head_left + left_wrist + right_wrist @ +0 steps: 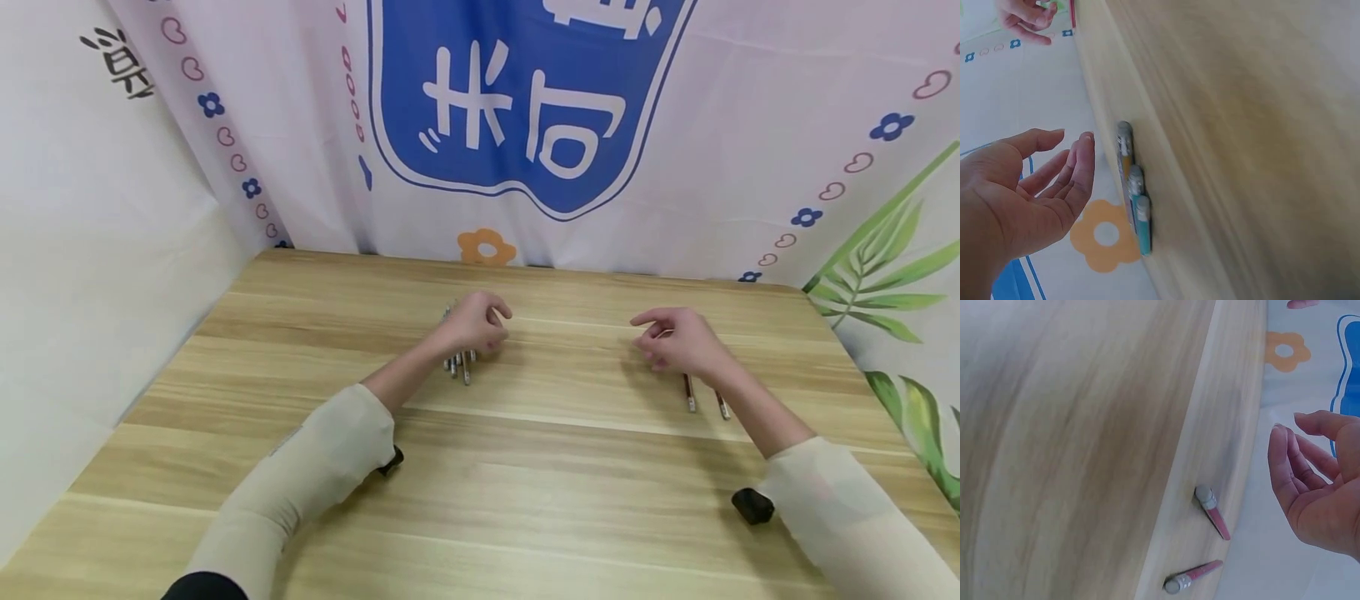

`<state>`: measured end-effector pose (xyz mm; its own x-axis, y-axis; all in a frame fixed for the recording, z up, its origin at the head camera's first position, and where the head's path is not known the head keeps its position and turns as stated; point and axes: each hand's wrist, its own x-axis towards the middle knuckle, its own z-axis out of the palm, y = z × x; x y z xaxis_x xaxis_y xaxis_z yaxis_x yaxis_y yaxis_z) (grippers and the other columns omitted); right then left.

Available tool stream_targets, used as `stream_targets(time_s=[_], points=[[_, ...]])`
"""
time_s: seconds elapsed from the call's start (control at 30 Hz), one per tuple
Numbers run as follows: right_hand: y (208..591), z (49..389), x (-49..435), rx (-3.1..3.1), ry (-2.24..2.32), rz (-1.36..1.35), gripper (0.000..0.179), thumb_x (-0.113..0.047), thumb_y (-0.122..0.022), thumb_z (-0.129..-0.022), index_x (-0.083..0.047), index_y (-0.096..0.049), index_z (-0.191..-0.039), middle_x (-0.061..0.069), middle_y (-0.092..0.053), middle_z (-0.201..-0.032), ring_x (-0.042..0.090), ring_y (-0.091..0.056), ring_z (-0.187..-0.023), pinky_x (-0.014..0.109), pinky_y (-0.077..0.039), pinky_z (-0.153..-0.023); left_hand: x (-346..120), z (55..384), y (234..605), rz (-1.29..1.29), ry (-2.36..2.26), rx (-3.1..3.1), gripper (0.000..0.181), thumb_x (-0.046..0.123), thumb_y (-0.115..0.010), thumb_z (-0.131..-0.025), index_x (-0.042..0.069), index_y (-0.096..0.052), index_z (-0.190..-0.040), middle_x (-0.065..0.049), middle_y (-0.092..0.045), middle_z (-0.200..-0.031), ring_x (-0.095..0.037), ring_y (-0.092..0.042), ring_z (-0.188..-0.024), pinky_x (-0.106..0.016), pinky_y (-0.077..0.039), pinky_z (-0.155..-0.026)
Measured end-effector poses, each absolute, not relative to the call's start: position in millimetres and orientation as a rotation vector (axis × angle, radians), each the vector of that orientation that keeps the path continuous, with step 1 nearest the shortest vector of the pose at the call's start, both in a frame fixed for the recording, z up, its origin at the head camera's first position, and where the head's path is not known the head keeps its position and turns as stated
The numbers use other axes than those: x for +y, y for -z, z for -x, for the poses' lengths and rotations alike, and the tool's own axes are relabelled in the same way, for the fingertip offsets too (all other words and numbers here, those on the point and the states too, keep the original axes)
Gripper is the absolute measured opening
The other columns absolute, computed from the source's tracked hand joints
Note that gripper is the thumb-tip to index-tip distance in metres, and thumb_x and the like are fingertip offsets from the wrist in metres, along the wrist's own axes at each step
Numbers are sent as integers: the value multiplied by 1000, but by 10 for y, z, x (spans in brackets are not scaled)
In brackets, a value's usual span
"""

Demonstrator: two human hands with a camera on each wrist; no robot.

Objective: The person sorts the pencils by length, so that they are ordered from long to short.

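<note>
Head view: left hand (pixel 480 323) and right hand (pixel 680 340), relaxed and empty, over the counter (pixel 525 500).
Clustered pencils (pixel 466 371) lie near the left, two red pencils (pixel 689 393) near the right; backdrop (pixel 300 150) lettered "GOOD".

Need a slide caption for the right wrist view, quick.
Right hand, empty, hovers near two red pencils lying apart on the wooden table.

Head view was bright and fairly sharp, soft shadows falling on the worktop (pixel 540 492); both wrist views ran dimmer, hazier, grain smeared.
</note>
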<state>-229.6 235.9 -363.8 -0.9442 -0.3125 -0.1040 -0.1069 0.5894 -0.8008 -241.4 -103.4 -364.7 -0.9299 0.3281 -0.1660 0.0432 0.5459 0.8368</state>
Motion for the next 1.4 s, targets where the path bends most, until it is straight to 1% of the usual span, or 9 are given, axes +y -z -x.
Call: stream_targets(time_s=[0.1,0.27,0.4,0.5,0.67,0.8,0.97,1.27,1.4], points=[[3647,2294,2318,2563,1309,366,43,1,-68,-96,14,-57,-135,25,-68,-100,17,-68,-71,32,-66,-62,-1103,2385,3664,-304,-1352,2476,34,-8,-64,-92,-11,-62,-126,-24,-69,-96,-30,-71,-79,-34,-67,-70],[3671,2285,2212,2540,1321,409,41,3,-64,-95,15,-57,-133,25,-69,-99,18,-68,-73,33,-66,-63,-1196,2341,3667,-319,-1345,2496,32,-6,-64,-93,-11,-63,-125,-25,-69,-98,-31,-72,-79,-33,-66,-69],[3684,2275,2107,2528,1306,428,41,3,-63,-94,14,-59,-133,24,-69,-99,20,-69,-75,34,-67,-65,-1280,2306,3658,-318,-1341,2506,32,-5,-64,-95,-12,-63,-126,-26,-69,-100,-31,-71,-78,-35,-66,-69],[3701,2281,2022,2510,1308,435,41,3,-63,-94,13,-59,-133,24,-70,-99,19,-69,-75,32,-66,-64,-1344,2289,3658,-320,-1344,2506,33,-4,-64,-95,-12,-62,-127,-26,-69,-101,-30,-71,-78,-35,-66,-68],[3736,2307,1870,2501,1293,452,41,2,-64,-93,11,-61,-132,22,-70,-98,17,-68,-74,29,-65,-63,-1429,2276,3641,-311,-1390,2496,34,-6,-63,-95,-14,-60,-128,-28,-68,-103,-33,-72,-82,-35,-67,-71],[3759,2332,1756,2496,1299,466,39,3,-63,-92,12,-62,-131,21,-71,-95,18,-68,-72,30,-65,-63,-1479,2287,3650,-303,-1436,2483,37,-6,-63,-96,-15,-58,-131,-28,-67,-106,-36,-72,-84,-35,-67,-73],[3785,2354,1622,2469,1326,478,38,5,-61,-92,11,-63,-129,22,-71,-95,19,-68,-72,31,-65,-63,-1528,2298,3696,-294,-1478,2457,40,-3,-63,-98,-15,-54,-135,-26,-66,-111,-35,-72,-88,-35,-67,-76],[3795,2377,1422,2404,1386,484,41,3,-61,-93,10,-61,-133,25,-72,-100,22,-71,-75,34,-66,-65,-1623,2265,3676,-257,-1502,2438,38,2,-63,-99,-12,-59,-134,-23,-66,-114,-31,-71,-94,-36,-66,-81],[3797,2374,1316,2360,1410,487,40,3,-62,-93,11,-61,-133,25,-72,-99,21,-72,-75,34,-67,-66,-1662,2251,3640,-214,-1516,2426,40,1,-64,-99,-12,-57,-137,-24,-64,-117,-34,-71,-98,-38,-65,-86]])
